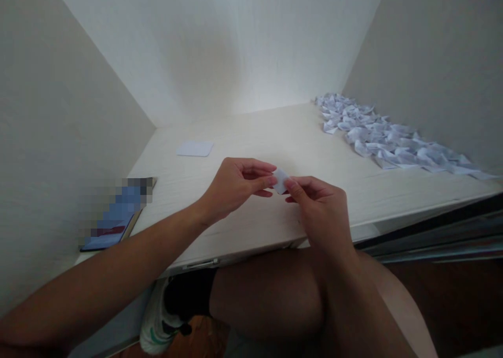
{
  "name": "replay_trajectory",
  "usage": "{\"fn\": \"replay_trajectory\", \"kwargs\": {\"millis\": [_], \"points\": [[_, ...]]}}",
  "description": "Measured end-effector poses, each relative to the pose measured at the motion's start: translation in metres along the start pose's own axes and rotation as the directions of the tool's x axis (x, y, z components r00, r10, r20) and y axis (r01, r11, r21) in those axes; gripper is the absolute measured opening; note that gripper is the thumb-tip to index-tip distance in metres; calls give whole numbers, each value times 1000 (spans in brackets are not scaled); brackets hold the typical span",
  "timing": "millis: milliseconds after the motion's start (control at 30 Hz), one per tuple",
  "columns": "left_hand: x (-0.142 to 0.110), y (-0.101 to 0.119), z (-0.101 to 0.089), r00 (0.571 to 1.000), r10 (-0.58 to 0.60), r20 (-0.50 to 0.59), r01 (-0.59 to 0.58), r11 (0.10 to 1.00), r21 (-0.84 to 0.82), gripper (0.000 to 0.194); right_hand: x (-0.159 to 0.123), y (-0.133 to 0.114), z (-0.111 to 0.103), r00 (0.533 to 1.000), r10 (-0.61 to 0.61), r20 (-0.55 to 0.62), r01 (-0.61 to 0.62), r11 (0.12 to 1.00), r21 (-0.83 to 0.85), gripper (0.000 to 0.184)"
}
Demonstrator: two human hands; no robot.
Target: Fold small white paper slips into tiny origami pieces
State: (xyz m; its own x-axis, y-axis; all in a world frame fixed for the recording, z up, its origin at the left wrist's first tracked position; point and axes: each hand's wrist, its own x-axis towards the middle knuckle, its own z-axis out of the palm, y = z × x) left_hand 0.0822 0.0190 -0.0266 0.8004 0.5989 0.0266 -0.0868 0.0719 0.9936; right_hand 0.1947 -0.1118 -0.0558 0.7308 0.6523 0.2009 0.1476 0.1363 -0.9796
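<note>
Between my two hands, just above the white desk (251, 227), is a small folded piece of white paper (280, 181). My left hand (239, 182) pinches its left side between thumb and fingertips. On its right side, the thumb and fingers of my right hand (324, 203) are closed on it too. The paper's lower folds are partly hidden by my fingers. Behind my left hand a flat white stack of paper or a card (195, 148) lies on the desk; I cannot tell whether it is one sheet or several.
Many folded white paper pieces (385, 138) lie in a long pile along the right wall. At the left edge rests a tablet or phone with a blurred screen (118, 216). Walls enclose the desk at left, back and right. A drawer handle (200, 264) is on the front edge.
</note>
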Motion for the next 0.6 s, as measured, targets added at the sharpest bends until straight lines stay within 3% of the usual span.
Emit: {"fn": "replay_trajectory", "kwargs": {"millis": [200,400,600], "points": [[6,-2,-6,1000,-29,2,29,1000,-5,34,1,2,-1,1000,18,-9,-18,1000,-14,14],[8,-6,-6,996,88,22,-88,996,22,20,2,3,-1,999,41,-3,-41,999,11,15],[8,-10,-4,999,19,38,-15,996,-93,23,3,3,1,998,53,-46,-52,998,29,15]]}}
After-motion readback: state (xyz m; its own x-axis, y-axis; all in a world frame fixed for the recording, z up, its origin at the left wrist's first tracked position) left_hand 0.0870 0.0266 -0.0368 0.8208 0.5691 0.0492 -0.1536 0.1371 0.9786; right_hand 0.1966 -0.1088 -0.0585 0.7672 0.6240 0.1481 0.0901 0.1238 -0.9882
